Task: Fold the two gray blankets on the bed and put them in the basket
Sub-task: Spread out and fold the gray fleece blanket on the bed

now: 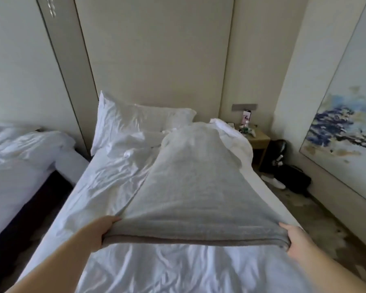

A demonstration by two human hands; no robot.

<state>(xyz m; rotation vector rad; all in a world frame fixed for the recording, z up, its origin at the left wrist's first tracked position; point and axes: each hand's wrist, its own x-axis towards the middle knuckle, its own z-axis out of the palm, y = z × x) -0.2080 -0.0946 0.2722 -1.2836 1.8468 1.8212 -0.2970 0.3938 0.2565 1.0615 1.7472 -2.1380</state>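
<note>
A gray blanket (194, 182) lies stretched lengthwise over the white bed (106, 187), from the pillows toward me. Its near edge is doubled over and lifted off the sheet. My left hand (103, 231) grips the near left corner, and my right hand (297, 242) grips the near right corner. Only one gray blanket is visible. No basket is in view.
White pillows (131, 121) and a bunched white duvet (235, 136) lie at the head of the bed. A second bed (19, 157) stands to the left across a narrow gap. A nightstand (259, 142) with small items, a dark bag (294, 178) and a white shoe (273, 181) sit on the right.
</note>
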